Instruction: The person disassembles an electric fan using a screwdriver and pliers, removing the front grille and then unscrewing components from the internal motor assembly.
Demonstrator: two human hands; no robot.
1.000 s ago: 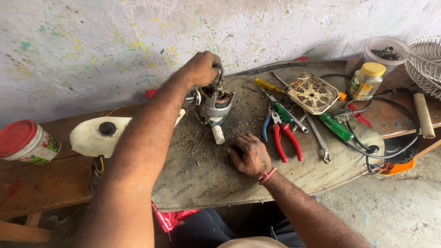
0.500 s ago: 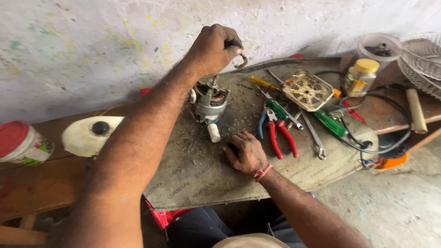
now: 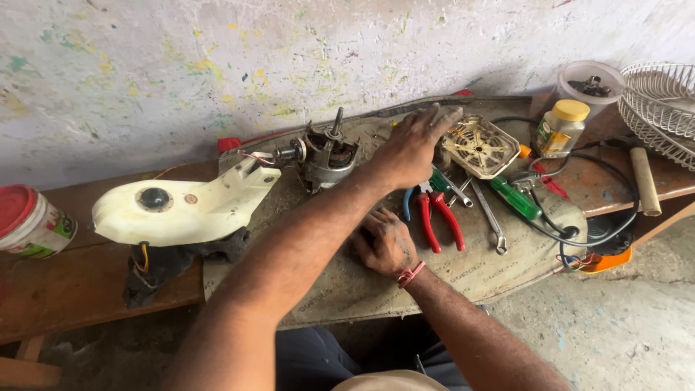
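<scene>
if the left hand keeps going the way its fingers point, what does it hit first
Probably the cream slotted cover: the left hand points right and slightly toward the wall, fingertips just short of its edge. Height above it is unclear.

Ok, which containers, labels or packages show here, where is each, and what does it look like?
Small jar: right of the tools, yellow lid, yellow-and-green label.
Clear tub: by the wall behind the jar, dark metal part inside.
Bucket: far left on the wooden bench, red lid, white body, green-patterned label.
No signs or screens.

Soft, even daylight fills the scene, bright without glare, leaving only faint shadows under the left hand (image 3: 411, 148) and along the wall (image 3: 217, 65). Focus is crisp at centre; the near forearm looks stretched by wide-angle distortion
</scene>
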